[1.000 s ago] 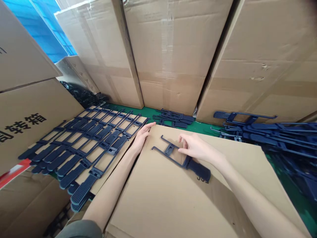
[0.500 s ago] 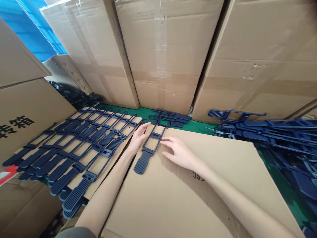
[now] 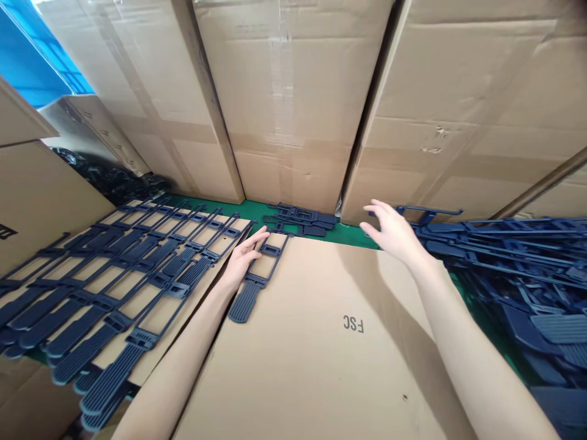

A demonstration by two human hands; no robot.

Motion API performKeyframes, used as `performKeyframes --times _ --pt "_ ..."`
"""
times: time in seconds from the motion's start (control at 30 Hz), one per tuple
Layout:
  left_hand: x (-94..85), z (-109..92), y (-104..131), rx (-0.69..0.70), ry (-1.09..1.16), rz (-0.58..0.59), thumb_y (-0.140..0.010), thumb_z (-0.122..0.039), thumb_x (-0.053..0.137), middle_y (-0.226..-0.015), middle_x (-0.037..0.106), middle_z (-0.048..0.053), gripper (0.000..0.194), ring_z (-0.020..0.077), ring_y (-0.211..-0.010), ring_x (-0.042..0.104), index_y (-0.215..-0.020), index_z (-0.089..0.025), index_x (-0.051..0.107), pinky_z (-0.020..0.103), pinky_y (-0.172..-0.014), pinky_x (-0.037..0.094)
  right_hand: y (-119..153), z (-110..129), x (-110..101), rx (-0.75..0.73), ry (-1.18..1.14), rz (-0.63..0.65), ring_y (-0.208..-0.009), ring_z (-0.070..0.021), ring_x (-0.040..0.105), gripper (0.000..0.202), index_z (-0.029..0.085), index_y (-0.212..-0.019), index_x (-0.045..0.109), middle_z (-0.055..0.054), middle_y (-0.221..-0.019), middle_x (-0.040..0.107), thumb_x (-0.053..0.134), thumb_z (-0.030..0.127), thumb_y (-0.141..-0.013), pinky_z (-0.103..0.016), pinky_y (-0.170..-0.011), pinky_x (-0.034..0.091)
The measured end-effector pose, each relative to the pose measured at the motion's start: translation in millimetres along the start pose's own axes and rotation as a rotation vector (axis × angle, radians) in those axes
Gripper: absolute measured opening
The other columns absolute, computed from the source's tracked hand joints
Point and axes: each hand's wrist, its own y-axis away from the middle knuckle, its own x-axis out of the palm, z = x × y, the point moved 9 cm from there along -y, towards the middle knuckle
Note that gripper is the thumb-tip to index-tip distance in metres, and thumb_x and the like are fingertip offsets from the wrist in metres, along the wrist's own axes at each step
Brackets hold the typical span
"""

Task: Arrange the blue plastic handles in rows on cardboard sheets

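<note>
One dark blue plastic frame piece with a ribbed paddle end [image 3: 246,302] lies on the cardboard box [image 3: 293,360] in front of me. My left hand [image 3: 241,263] rests at the left side of that piece, fingers stretched out and touching or just over its upper bars; I cannot tell if they press on it. My right hand [image 3: 389,231] is raised above the far right part of the box, fingers apart, with nothing in them. It is nearest to the pile of similar dark blue pieces [image 3: 509,244] on the right.
Rows of the same pieces [image 3: 114,333] lie overlapping on another box at the left. A small heap of them [image 3: 302,219] sits on the green floor [image 3: 355,234] behind. Tall cartons [image 3: 279,110] wall off the back, with a black plastic bag [image 3: 92,174] at the far left.
My right hand has left the frame piece's right side and moved right, toward the pile. My left hand stays beside the piece. The whole view has shifted slightly right.
</note>
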Motion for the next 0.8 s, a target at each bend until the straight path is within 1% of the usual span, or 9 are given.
performKeyframes --times 0.07,0.17,0.23,0.33,0.4,0.47,0.57,0.67,0.8 --pt "-0.1 -2.8 0.2 0.005 -0.02 -0.019 -0.062 -0.014 0.056 -0.145 0.049 0.003 0.051 0.0293 -0.142 0.031 -0.111 -0.022 0.072 0.043 -0.119 0.019 1.5 -36.9 -3.1 0.06 0.063 -0.044 -0.134 -0.0334 0.042 0.044 0.012 -0.126 0.054 -0.021 -0.144 0.045 0.05 0.033 -0.088 -0.051 -0.107 0.037" --pt "0.1 -4.5 0.3 0.005 -0.036 -0.034 -0.062 -0.016 0.056 -0.145 0.049 0.003 0.051 0.0299 -0.142 0.032 -0.109 -0.022 0.072 0.044 -0.119 0.02 8.3 -65.5 6.4 0.06 0.146 -0.033 -0.139 -0.0351 0.034 0.046 0.013 -0.129 0.05 -0.02 -0.149 0.04 0.048 0.029 -0.086 -0.055 -0.106 0.034" --pt "-0.1 -4.1 -0.2 0.008 -0.038 -0.033 -0.061 -0.016 0.056 -0.144 0.05 0.003 0.05 0.03 -0.142 0.032 -0.109 -0.022 0.073 0.044 -0.119 0.02 12.1 -70.3 9.2 0.043 0.206 -0.059 -0.139 -0.035 0.033 0.045 0.015 -0.129 0.05 -0.017 -0.149 0.041 0.046 0.027 -0.086 -0.059 -0.107 0.03" --pt "-1.2 -1.0 -1.2 0.003 -0.026 -0.022 -0.061 -0.015 0.057 -0.145 0.049 0.002 0.05 0.0296 -0.142 0.032 -0.108 -0.022 0.073 0.043 -0.119 0.021 14.4 -66.1 4.2 0.013 0.287 -0.138 -0.131 -0.0325 0.041 0.043 0.018 -0.126 0.051 -0.014 -0.135 0.055 0.046 0.024 -0.085 -0.058 -0.108 0.023" --pt "-1.8 1.0 -1.7 -0.001 -0.021 -0.012 -0.062 -0.014 0.056 -0.146 0.048 0.002 0.051 0.0291 -0.142 0.032 -0.109 -0.022 0.072 0.043 -0.119 0.021 14.7 -64.2 -1.1 0.021 0.342 -0.178 -0.119 -0.0316 0.047 0.041 0.017 -0.123 0.054 -0.013 -0.119 0.062 0.047 0.025 -0.083 -0.054 -0.105 0.025" --pt "-2.0 1.3 -1.8 0.006 -0.029 -0.005 -0.063 -0.014 0.056 -0.147 0.047 0.002 0.051 0.0288 -0.142 0.032 -0.111 -0.023 0.071 0.043 -0.119 0.022 15.4 -65.3 -5.3 0.042 0.391 -0.197 -0.109 -0.0308 0.048 0.038 0.018 -0.118 0.059 -0.012 -0.105 0.063 0.047 0.026 -0.083 -0.051 -0.101 0.027" --pt "-2.0 -0.5 -1.2 0.03 -0.039 -0.01 -0.063 -0.014 0.056 -0.146 0.048 0.004 0.052 0.0281 -0.142 0.032 -0.112 -0.022 0.07 0.043 -0.119 0.022 18.1 -71.0 -6.8 0.058 0.409 -0.187 -0.102 -0.0295 0.048 0.029 0.021 -0.099 0.068 -0.01 -0.092 0.063 0.043 0.024 -0.086 -0.05 -0.097 0.027" --pt "-3.6 -1.5 -0.5 0.047 -0.033 -0.041 -0.062 -0.013 0.056 -0.144 0.051 0.005 0.057 0.0279 -0.14 0.036 -0.118 -0.02 0.067 0.044 -0.119 0.022 21.4 -82.8 -4.0 0.095 0.369 -0.144 -0.1 -0.0295 0.05 0.03 0.022 -0.088 0.071 -0.01 -0.091 0.063 0.041 0.024 -0.087 -0.049 -0.092 0.031" --pt "-8.2 1.2 -0.4 0.039 -0.031 -0.099 -0.064 -0.014 0.057 -0.141 0.053 0.006 0.064 0.0278 -0.137 0.04 -0.127 -0.02 0.06 0.045 -0.118 0.024 23.9 -95.2 4.1 0.128 0.31 -0.049 -0.101 -0.0306 0.052 0.032 0.021 -0.098 0.071 -0.012 -0.105 0.064 0.045 0.034 -0.086 -0.046 -0.084 0.037"
